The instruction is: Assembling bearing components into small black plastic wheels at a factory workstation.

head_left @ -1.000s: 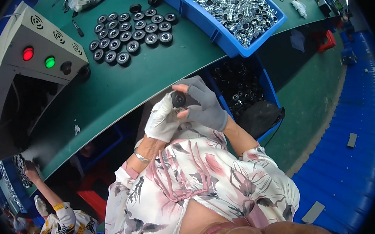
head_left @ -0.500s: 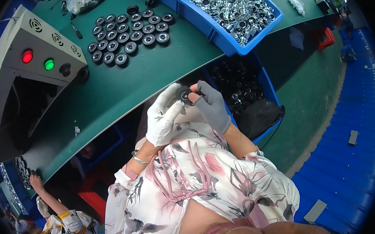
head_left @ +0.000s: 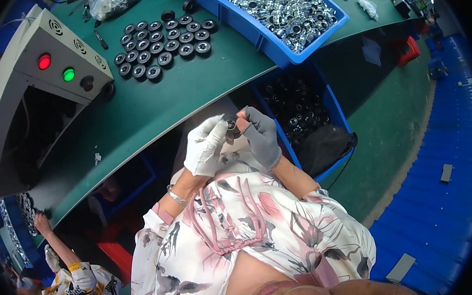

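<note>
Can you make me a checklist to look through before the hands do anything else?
1. Small black wheel held: ok, the left hand and right hand both grip it.
2. All fingertips covered: not ok, the right thumb pokes bare from its grey glove.
3. Other wheels grouped on the green table: ok.
4. Shiny parts inside the blue tray: ok.
5. Held wheel's hidden side undamaged: cannot tell.

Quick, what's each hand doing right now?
Left hand: closed, holding a black wheel.
Right hand: closed, holding the same wheel.
</note>
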Demonstrator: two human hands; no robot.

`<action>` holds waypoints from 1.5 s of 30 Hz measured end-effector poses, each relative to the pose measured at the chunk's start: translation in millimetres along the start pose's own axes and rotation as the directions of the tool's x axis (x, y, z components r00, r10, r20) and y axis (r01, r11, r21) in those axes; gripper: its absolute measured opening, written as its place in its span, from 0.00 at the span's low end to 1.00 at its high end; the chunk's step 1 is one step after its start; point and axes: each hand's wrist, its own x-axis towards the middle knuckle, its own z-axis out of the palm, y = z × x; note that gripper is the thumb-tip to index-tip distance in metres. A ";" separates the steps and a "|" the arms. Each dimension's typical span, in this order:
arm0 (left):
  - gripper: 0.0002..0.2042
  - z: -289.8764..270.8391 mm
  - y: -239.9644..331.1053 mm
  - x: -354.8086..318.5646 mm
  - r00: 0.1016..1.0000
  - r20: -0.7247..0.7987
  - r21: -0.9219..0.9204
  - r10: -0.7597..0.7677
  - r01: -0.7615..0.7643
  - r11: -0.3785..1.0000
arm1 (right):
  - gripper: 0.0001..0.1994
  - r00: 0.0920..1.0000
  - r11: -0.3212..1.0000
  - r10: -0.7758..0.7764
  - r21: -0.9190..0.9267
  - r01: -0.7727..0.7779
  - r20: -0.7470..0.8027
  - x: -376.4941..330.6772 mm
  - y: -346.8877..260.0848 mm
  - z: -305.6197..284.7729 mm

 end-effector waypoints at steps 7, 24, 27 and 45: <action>0.15 7.2 -5.1 -7.1 1.000 0.010 0.077 0.015 -0.015 0.997 | 0.09 1.000 1.000 0.022 -0.012 -0.022 0.013 -10.6 -7.1 -5.4; 0.16 2.5 -28.2 9.9 0.998 0.059 0.252 0.013 -0.027 0.967 | 0.13 0.997 0.997 0.066 -0.039 -0.068 -0.045 -15.2 1.5 -25.2; 0.17 -0.3 -26.6 11.2 0.999 -0.009 0.164 -0.035 0.036 0.986 | 0.09 1.000 0.987 0.030 -0.156 -0.031 -0.010 -11.7 4.7 -25.7; 0.17 -19.7 -37.1 4.3 0.974 0.115 -0.246 -0.194 0.217 0.945 | 0.18 0.921 0.609 -0.334 -0.700 0.373 0.200 8.0 -18.1 -6.9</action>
